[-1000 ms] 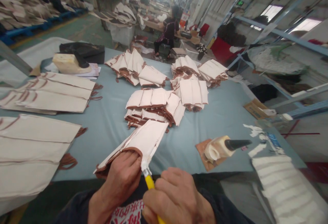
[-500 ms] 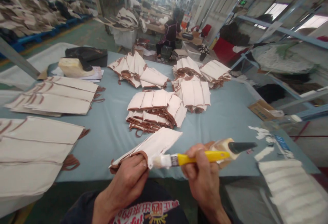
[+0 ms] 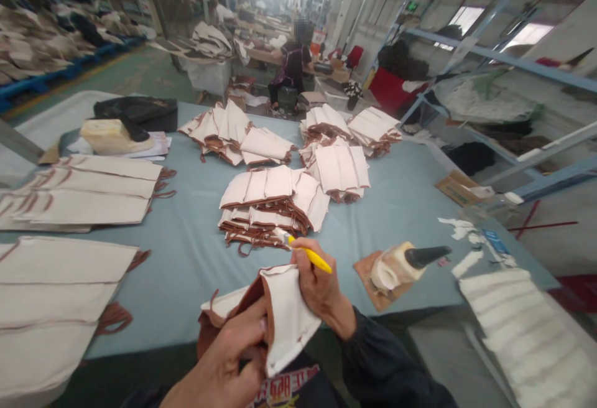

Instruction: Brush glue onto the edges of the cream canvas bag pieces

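A cream fabric piece with a brown lining (image 3: 286, 315) is folded open above the table's near edge. My left hand (image 3: 228, 358) grips it from below, with some fingers tucked inside the brown side. My right hand (image 3: 321, 287) is closed around a yellow-handled brush (image 3: 314, 259), its bristles pointing away to the upper left. That hand also touches the upper right edge of the fabric piece; whether its fingers pinch the cloth I cannot tell. Just beyond, a stack of cream pieces with brown edges (image 3: 259, 187) lies on the table.
To the right, a cream container with a dark nozzle (image 3: 394, 265) rests on a brown board (image 3: 366, 265). Larger cream panels (image 3: 60, 290) lie at left. More bundles (image 3: 342, 168) sit farther back. White quilted material (image 3: 517, 315) hangs at the right edge. A person (image 3: 293, 63) sits in the background.
My right hand has moved left from beside the container to the fabric piece, turning the brush away from me. The piece has been opened and turned, showing more brown lining.
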`<state>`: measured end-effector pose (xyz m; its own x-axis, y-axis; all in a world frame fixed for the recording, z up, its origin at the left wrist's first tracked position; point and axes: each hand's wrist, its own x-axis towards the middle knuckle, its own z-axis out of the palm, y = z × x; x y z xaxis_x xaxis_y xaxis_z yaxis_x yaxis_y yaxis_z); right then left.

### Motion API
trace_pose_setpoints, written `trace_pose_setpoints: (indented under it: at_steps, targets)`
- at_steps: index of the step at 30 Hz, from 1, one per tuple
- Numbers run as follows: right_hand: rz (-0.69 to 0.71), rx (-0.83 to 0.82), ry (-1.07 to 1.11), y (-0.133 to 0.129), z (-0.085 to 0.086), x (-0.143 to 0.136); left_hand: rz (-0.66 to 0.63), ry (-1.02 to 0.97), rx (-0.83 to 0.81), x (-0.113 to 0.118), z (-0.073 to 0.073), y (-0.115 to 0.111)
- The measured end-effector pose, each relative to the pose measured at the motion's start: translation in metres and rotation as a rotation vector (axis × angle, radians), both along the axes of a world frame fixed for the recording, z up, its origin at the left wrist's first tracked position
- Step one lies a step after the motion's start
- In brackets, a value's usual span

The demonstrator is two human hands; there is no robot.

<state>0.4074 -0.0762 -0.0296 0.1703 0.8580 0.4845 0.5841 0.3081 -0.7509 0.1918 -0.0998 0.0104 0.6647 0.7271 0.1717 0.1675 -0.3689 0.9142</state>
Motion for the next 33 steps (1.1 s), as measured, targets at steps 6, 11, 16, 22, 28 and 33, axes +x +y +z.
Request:
trace_pose_setpoints:
  at_steps: [6, 11, 16, 22, 28, 33]
  targets:
    - [-0.029, 0.137, -0.022, -0.011, 0.005, 0.004, -0.013, -0.175, -0.696, -0.011, 0.000, 0.025]
    - [-0.020, 0.176, 0.045, -0.019, 0.009, -0.005, 0.107, -0.093, -0.624, 0.004, 0.005, 0.040]
    - [-0.146, -0.006, 0.750, -0.032, 0.030, -0.006, 0.073, 0.008, -0.390, 0.005, 0.019, 0.039]
    - [-0.168, -0.069, 1.128, -0.040, 0.048, -0.004, 0.140, 0.084, -0.116, 0.011, 0.020, 0.038]
    - [-0.209, -0.075, 1.288, -0.053, 0.039, 0.012, 0.131, 0.201, 0.020, 0.020, 0.007, 0.034]
    - [-0.424, -0.183, 1.293, -0.080, 0.006, 0.052, 0.097, 0.264, -0.030, 0.013, -0.018, 0.040]
